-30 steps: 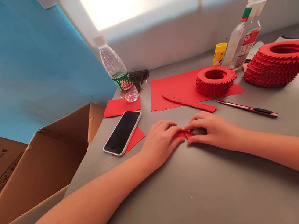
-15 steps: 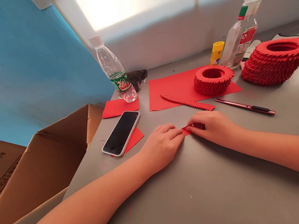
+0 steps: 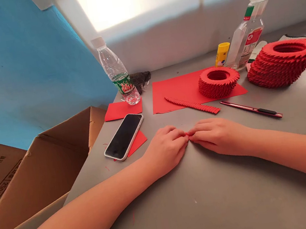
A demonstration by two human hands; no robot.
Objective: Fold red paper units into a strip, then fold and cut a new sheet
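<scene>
A small piece of red paper (image 3: 187,135) lies on the grey table between my fingertips, mostly covered by them. My left hand (image 3: 168,148) is closed on its left end, the fingers bent and pressed to the tabletop. From the other side my right hand (image 3: 220,135) pinches the paper, thumb and fingers together. Just beyond my hands rests a row of interlocked folded red paper pieces (image 3: 193,105), partly on a large red sheet (image 3: 166,90). A utility knife (image 3: 251,109) lies beyond my right hand.
A phone (image 3: 124,136) lies on red paper at left, near a water bottle (image 3: 120,73). Toward the back right are a small red paper ring stack (image 3: 219,82), a glue stick (image 3: 222,54), a glass bottle (image 3: 250,34) and a taller ring stack (image 3: 283,66). An open cardboard box (image 3: 48,163) stands left.
My right hand has shifted slightly left and down, its fingers now straighter and closer to my left fingertips. Less of the small red paper shows. My left hand stays nearly in place.
</scene>
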